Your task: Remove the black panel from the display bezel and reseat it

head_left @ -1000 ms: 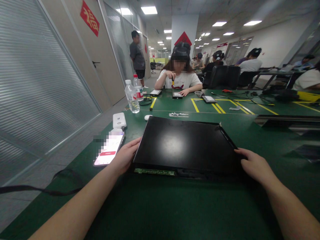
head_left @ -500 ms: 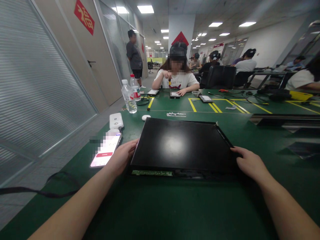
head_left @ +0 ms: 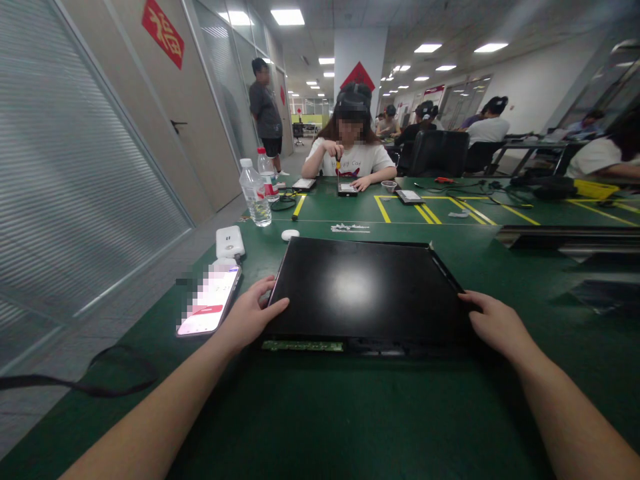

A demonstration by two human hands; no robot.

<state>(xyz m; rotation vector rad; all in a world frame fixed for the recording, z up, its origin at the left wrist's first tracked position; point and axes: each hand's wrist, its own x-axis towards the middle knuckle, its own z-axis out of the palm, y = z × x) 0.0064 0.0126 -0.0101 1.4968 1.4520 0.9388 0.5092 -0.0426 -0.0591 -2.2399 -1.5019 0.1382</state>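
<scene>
A black display panel (head_left: pixel 365 290) is seen lying flat on the green worktop (head_left: pixel 350 413), between the two hands. Its glossy face is turned up, and a ceiling light is mirrored in it. A narrow green circuit strip (head_left: pixel 303 345) is exposed along its near edge. The left edge is gripped by the left hand (head_left: pixel 247 320), thumb laid on top, and the right edge is grasped by the right hand (head_left: pixel 495 327). A lit smartphone (head_left: pixel 209 309) is placed just beside the left hand.
</scene>
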